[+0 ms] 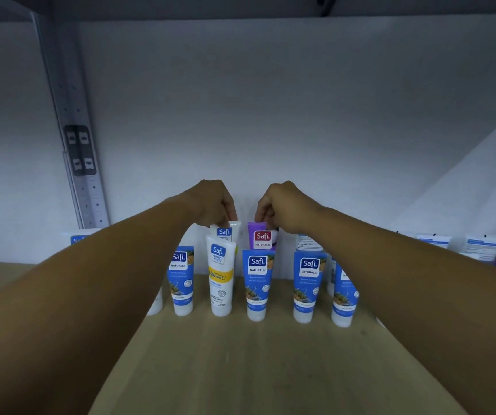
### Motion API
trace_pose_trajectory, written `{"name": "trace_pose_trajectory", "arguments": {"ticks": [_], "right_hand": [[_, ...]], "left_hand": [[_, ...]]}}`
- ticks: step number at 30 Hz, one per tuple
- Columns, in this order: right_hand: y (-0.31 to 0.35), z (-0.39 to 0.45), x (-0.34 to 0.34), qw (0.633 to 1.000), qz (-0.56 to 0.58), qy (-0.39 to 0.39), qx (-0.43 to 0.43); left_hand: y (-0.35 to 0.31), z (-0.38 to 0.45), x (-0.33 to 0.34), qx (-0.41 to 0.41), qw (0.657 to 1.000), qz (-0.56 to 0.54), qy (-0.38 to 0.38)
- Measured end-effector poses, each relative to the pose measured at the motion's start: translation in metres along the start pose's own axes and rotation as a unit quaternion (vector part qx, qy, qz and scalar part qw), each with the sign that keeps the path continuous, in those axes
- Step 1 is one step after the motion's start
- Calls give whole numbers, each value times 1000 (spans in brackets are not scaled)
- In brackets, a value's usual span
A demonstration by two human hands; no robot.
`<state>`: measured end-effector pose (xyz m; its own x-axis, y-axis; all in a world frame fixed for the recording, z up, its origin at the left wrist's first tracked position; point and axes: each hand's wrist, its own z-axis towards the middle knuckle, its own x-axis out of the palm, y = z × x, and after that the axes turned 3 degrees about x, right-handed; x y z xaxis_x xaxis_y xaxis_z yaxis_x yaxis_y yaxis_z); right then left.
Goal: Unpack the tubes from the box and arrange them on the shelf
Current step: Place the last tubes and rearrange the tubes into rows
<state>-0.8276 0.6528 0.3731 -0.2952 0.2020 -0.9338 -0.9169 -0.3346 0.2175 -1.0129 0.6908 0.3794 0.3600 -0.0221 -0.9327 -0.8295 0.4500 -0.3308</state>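
Risk of toppling: left hand (215, 205) pinching white tube (229, 230), right hand (282, 205) pinching purple tube (261, 239), both near shelf (240, 369) back edge, just behind upright front row (257, 283); knocked by lowered wrists.

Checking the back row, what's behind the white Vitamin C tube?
Behind the white Vitamin C tube stands another white tube, pinched at its top by the left hand. Its lower part is covered.
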Motion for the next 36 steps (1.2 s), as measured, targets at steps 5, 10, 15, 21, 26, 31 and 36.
{"name": "trace_pose_trajectory", "arguments": {"ticks": [5,10,15,21,26,31,36], "right_hand": [[-4,-3,-2,1000,12,11,3],[-19,-12,-16,1000,0,-11,12],[-51,-35,-46,998,-26,-26,46],[-94,-63,-64,994,-78,31,74],[-105,-66,-57,993,-103,25,43],[-108,-64,-52,993,-116,-9,4],[-107,-65,-51,993,-116,-2,0]], "left_hand": [[1,1,-1,18,999,34,12],[-15,4,1,65,997,26,-38],[-62,12,7,148,986,-17,-70],[-114,30,34,207,978,17,-13],[-128,41,48,219,967,129,34],[-129,43,48,234,964,124,28],[-127,45,49,233,965,119,19]]}}
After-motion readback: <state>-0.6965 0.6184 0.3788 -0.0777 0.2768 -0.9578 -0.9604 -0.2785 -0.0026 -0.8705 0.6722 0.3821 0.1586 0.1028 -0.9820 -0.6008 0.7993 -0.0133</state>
